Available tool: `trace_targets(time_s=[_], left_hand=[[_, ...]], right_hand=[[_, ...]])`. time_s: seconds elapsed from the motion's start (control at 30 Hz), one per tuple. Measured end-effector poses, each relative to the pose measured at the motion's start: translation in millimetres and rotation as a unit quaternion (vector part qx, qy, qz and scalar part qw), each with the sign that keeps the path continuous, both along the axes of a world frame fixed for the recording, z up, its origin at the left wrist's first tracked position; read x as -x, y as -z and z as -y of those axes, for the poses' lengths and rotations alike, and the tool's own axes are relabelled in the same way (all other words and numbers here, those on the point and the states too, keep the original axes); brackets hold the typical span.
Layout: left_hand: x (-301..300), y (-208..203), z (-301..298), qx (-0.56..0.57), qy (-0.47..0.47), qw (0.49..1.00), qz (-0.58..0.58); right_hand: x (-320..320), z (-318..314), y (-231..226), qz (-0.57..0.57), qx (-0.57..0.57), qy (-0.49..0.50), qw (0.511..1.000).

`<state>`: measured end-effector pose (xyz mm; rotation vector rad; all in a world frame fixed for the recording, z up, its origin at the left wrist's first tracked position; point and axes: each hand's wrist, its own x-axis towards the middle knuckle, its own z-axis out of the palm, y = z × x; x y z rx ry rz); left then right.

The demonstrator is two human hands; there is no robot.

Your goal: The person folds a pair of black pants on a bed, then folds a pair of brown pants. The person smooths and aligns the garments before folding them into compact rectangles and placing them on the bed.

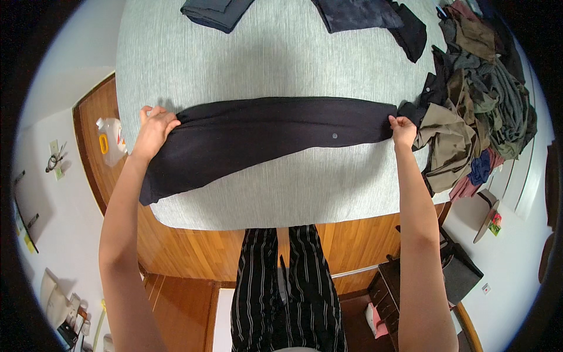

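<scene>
A pair of black trousers (252,135) lies lengthwise across the pale cloth-covered table, doubled so that the legs lie together. The wide end is at the left, and the cloth narrows to the hem at the right. A small round grey mark shows near the lower edge. My left hand (156,132) grips the upper corner of the wide end, its fingers curled over the cloth. At the narrow end, my right hand (403,130) pinches the hem between thumb and fingers. The wide end's lower corner hangs near the table's front left.
A heap of crumpled clothes (469,111) in brown, olive, grey and pink covers the table's right side. Folded dark garments (217,13) and another dark piece (358,14) lie at the far edge. A jug with a yellow handle (111,141) stands on the floor at the left.
</scene>
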<state>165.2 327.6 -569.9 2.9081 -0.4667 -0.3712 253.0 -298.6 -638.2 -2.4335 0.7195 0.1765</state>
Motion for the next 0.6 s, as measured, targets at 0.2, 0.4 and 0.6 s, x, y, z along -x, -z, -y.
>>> trace_targets(time_s=[0.2,0.4,0.6], left_hand=[[-1.4,3.4,-3.1,-0.108,0.015,0.994,-0.025],[-0.6,14.7,-15.4,-0.113,-0.027,0.993,-0.013],[-6.9,11.0,-15.1,-0.115,-0.042,0.992,0.016]], right_hand=[[19.3,20.3,-34.7,0.199,-0.340,-0.019,0.919],[49.7,19.7,-102.0,0.180,-0.473,0.031,0.862],[104.2,13.1,-138.8,0.121,-0.391,0.030,0.912]])
